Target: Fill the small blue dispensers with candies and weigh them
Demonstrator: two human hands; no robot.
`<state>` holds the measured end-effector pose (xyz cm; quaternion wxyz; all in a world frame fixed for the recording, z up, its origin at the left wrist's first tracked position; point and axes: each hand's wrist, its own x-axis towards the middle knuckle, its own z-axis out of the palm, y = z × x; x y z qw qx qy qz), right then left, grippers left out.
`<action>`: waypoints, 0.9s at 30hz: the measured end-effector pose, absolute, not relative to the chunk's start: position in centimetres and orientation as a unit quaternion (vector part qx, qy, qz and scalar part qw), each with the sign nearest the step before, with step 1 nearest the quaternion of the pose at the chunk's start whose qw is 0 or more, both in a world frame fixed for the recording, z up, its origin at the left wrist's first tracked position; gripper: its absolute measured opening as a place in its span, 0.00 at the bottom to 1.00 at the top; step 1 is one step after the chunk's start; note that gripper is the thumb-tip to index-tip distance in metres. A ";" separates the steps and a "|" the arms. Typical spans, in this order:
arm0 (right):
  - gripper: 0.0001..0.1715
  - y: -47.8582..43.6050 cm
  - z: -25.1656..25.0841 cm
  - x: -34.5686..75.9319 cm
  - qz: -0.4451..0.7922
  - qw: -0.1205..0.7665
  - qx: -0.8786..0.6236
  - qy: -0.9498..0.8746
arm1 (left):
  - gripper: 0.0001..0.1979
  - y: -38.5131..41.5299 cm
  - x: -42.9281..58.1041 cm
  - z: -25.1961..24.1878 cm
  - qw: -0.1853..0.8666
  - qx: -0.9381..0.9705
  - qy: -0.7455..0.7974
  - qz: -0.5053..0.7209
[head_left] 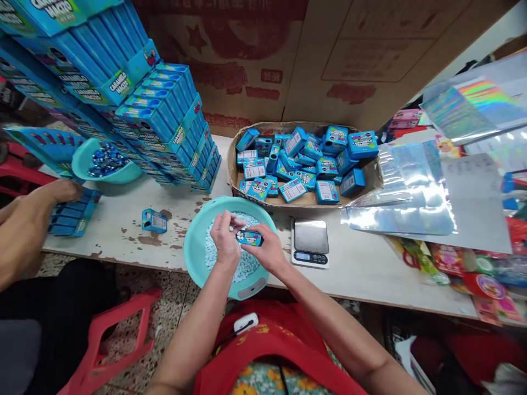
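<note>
One box [252,238], pinched in my right hand [269,250]; my left hand [225,241] half-curls at its open end, palm contents unclear; I'd catch spills in the bowl [193,236] beneath

I have the basin [193,241] at the near edge of the counter [354,258], pellets [247,267] inside it. Over them are the left hand [225,236] and right hand [267,248], a candy box [252,237] between the two. Just right of the basin I see the scale [310,236]. Behind both lies a tray [231,170] of loose boxes [296,142], and behind that, a carton [313,66]. A stack of display cases [168,109] stands left of the tray, with a bowl [82,162] of wrapped sweets [107,162] on its left. A single box [154,220] lies left of the basin. To my right, film sheets [411,186] lie beside the tray, packets [486,274] in front of them.
</note>
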<state>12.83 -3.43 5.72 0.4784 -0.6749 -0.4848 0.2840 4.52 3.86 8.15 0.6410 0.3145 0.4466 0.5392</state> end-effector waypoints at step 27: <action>0.19 -11.4 3.3 26.5 0.073 0.536 -0.776 -0.324 | 0.25 14.7 15.8 5.7 0.259 0.817 0.505 0.101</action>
